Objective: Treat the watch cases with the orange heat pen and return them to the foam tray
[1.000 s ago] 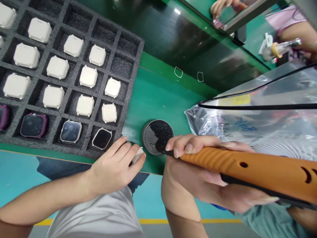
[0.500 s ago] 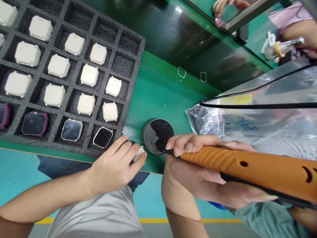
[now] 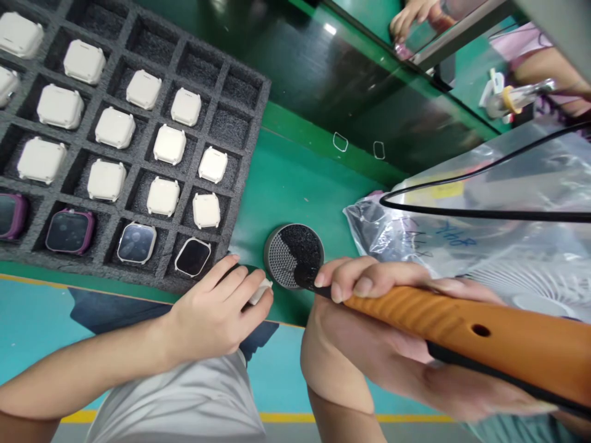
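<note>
My left hand (image 3: 217,314) is closed around a small white watch case (image 3: 260,291), most of it hidden under the fingers. It sits just right of the foam tray's near corner. My right hand (image 3: 392,344) is wrapped around an orange ribbed handheld tool (image 3: 438,320), which runs off the right edge. The tool's dark front end points left, over the near edge of a round grey dish (image 3: 279,261). That dish has a grid of holes, partly covered by tiny black pieces too small to name. The exact tip of the tool is hard to make out.
A dark foam tray (image 3: 189,221) holds white watch cases (image 3: 169,144) and several dark-faced watches (image 3: 70,231). A clear plastic bag (image 3: 410,227) and a black cable (image 3: 462,213) lie right. Two thin white frames (image 3: 340,142) lie beyond. Another person's hand (image 3: 410,18) shows top right.
My right hand and the orange tool have shifted slightly right and down in the picture. The left hand keeps its hold on the watch case. The view has moved a little.
</note>
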### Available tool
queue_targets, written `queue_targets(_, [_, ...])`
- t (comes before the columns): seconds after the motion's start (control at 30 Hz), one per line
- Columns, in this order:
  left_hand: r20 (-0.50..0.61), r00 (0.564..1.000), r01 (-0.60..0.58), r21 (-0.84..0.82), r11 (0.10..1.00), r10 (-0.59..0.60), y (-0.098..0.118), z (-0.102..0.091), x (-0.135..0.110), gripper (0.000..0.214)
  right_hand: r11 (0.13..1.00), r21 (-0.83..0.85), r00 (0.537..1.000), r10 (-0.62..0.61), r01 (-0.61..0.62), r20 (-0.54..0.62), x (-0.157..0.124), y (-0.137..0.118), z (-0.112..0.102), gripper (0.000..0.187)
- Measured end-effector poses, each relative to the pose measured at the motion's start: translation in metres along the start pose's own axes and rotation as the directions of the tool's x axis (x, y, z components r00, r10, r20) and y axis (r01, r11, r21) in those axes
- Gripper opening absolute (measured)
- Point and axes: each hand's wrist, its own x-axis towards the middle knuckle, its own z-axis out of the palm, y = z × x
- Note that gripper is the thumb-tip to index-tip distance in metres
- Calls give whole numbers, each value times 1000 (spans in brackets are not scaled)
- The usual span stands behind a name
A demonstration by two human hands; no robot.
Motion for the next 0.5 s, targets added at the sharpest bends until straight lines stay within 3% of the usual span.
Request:
queue_targets(0.17, [-40,997,68,106,992,-64,4,5,6,29,994,18,994,-104,103,31,0,6,7,44])
queue_targets(0.27, [-67,991,121,110,987,-114,5,3,12,31,991,7,990,-137,137,29,-4,-1,4,56])
queue_targets(0.5, [-97,975,193,-80,978,-200,6,-3,17,23,980,-61,982,188,-187,7,-22,-29,-1,44])
